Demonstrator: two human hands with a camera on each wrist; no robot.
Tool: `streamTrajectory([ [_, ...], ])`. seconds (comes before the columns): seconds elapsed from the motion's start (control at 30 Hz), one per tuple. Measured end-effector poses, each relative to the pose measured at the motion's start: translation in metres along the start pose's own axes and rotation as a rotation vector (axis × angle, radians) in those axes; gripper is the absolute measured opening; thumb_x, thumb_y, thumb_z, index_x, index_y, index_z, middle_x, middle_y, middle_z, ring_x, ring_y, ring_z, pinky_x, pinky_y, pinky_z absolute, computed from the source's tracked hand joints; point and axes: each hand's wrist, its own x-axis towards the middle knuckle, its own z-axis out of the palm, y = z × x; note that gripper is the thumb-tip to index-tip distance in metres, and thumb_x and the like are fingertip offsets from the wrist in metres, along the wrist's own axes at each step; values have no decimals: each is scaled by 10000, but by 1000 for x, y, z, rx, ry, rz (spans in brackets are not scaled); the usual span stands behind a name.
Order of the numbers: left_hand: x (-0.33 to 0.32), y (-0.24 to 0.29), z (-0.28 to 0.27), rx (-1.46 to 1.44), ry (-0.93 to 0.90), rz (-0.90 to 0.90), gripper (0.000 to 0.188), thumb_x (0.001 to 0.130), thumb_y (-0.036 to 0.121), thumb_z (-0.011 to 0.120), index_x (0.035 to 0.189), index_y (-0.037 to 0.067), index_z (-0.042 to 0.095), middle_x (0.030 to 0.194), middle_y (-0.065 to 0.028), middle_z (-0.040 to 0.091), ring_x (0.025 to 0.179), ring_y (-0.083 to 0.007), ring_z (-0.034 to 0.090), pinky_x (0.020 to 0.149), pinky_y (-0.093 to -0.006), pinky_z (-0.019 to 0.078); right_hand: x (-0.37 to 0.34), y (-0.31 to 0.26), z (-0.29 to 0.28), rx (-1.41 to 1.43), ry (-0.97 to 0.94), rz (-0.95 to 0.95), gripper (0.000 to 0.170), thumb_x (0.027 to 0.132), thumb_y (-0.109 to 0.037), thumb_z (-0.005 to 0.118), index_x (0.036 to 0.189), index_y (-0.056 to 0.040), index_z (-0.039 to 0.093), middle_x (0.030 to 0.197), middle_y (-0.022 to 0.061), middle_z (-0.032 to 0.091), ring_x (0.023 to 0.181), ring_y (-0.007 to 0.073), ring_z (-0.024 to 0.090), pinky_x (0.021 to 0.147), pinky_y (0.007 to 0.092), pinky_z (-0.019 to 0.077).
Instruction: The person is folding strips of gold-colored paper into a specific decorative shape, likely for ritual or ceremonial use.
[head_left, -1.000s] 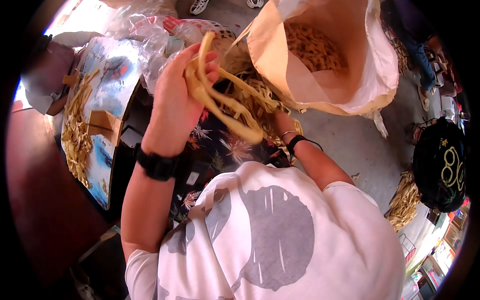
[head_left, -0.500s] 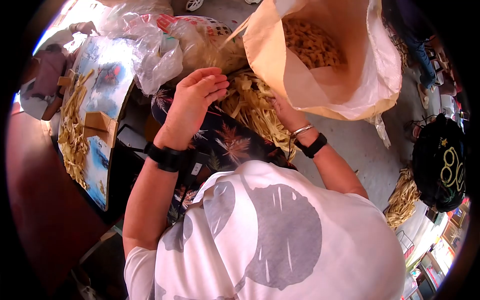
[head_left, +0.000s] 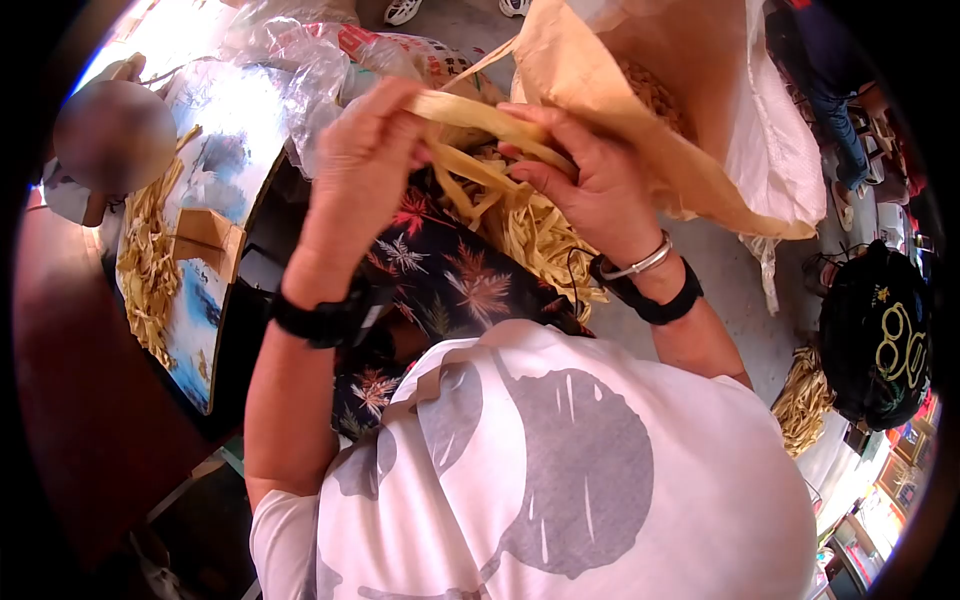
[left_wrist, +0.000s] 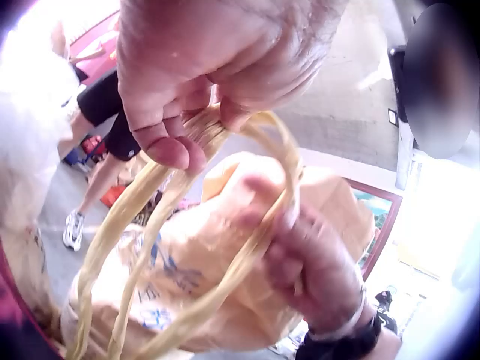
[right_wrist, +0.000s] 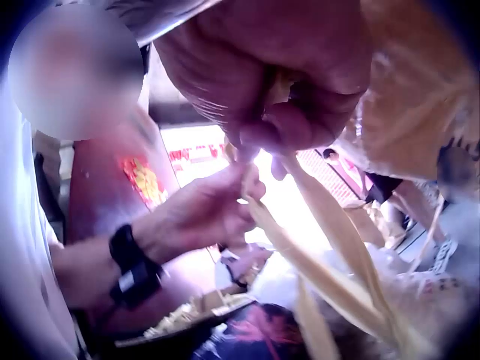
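Observation:
Pale yellow, flat, pliable strips [head_left: 470,112] stretch between my two hands above my lap. My left hand [head_left: 355,175] pinches them at one side, with thumb and fingertips closed on the bunch in the left wrist view. Opposite it, my right hand [head_left: 605,190] grips the other side between thumb and fingers. A loop of strip [left_wrist: 289,161] bends from the left fingertips towards the right hand, and several lengths hang below. Beneath the hands, a loose heap of similar strips [head_left: 545,240] lies by my patterned trousers [head_left: 470,285].
Just beyond my right hand stands a large open paper sack [head_left: 590,80] with short yellow-brown pieces [head_left: 650,95] inside. More strips [head_left: 150,280] lie on a painted board [head_left: 215,140] at left, beside a wooden block [head_left: 205,240]. A black bag [head_left: 875,340] sits at right.
A second ago my left hand held a looped strip while the right was down at the heap. The right hand has since risen, and both now hold strips between them.

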Motion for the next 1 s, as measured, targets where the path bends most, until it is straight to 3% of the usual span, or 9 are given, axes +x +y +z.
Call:
streamTrajectory([
  [0.07,2,15,-26,39,74,122,227,992,62,542,1197,65,639,907,-28,658,726,-79,582,654,-204,516,-17,18,3,-200,-53,95,336,915,-112,591,1249,-151,577,992,114,706,909,314,670,745,394,537],
  [0.17,-3,41,-52,93,188,142,217,1013,139,531,1144,-6,625,935,-45,628,766,-99,550,714,-240,473,-57,66,13,-341,-356,364,299,951,-181,531,1248,-167,563,962,116,707,877,325,669,730,426,534],
  [0.27,-11,57,-67,58,201,111,203,999,111,543,1128,-29,616,951,-54,621,786,-107,540,747,-251,462,-83,98,23,-361,-346,227,287,975,-252,493,1251,-190,541,937,125,704,836,345,668,706,462,528],
  [0.4,-19,72,-69,232,308,127,146,972,72,588,1060,-13,666,874,-24,641,741,-74,561,697,-215,474,-74,96,41,-289,-295,364,344,918,-220,588,1252,-149,548,1016,111,695,928,336,654,795,430,524],
  [0.53,-27,85,-59,414,249,184,114,956,24,588,1043,-13,652,887,-21,632,778,-77,569,725,-207,473,-46,87,82,-250,-138,-37,401,821,-142,709,1195,-103,572,1080,121,640,1081,330,573,907,410,478],
  [0.63,-28,90,-64,553,245,220,94,961,27,583,1025,-22,632,938,-33,615,823,-91,576,744,-216,479,-30,77,96,-122,-282,19,325,804,-175,736,1072,-64,588,967,124,633,965,338,600,841,415,492],
  [0.8,-33,75,-76,230,223,136,110,963,50,589,1030,-36,609,1017,-47,592,860,-116,588,772,-233,491,-12,62,71,-48,-309,137,233,816,-137,711,965,-49,554,883,147,601,830,356,606,736,427,492],
  [0.9,-33,58,-81,190,208,91,115,968,24,566,1056,-31,616,1032,-48,595,853,-118,607,793,-238,503,-26,85,62,-261,-334,-49,215,826,-133,694,969,-55,553,832,137,615,792,347,625,713,418,501],
  [1.0,-31,38,-79,178,175,9,157,957,-19,544,1093,-14,624,1026,-48,600,830,-111,616,772,-236,509,-28,52,41,-85,-279,247,115,906,-147,605,918,-38,568,714,129,623,687,318,639,627,391,499],
])
